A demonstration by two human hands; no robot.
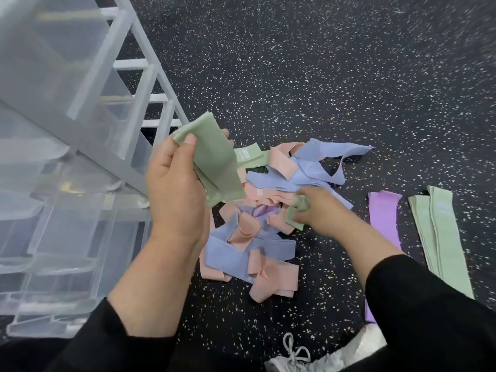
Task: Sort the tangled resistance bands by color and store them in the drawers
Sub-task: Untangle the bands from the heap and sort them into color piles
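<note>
The left hand [174, 189] holds up a folded green stretchy band [217, 167]. The right hand [319, 208] pinches another green band end [296, 213] over the tangled pile of blue, pink and purple bands [257, 210] on the black speckled floor [322, 76], beside the clear plastic drawers [67, 210].

Sage-green stretchy band [214, 159], tangled pile of blue, pink and lilac bands [257, 210], black white-speckled rubber floor [322, 76], frosted clear plastic drawers [53, 183]

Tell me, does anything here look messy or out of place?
Yes: the pile of bands on the floor is a knot of pink, blue, green and purple, while two sorted strips, purple band and green bands, lie flat beside it.
</note>
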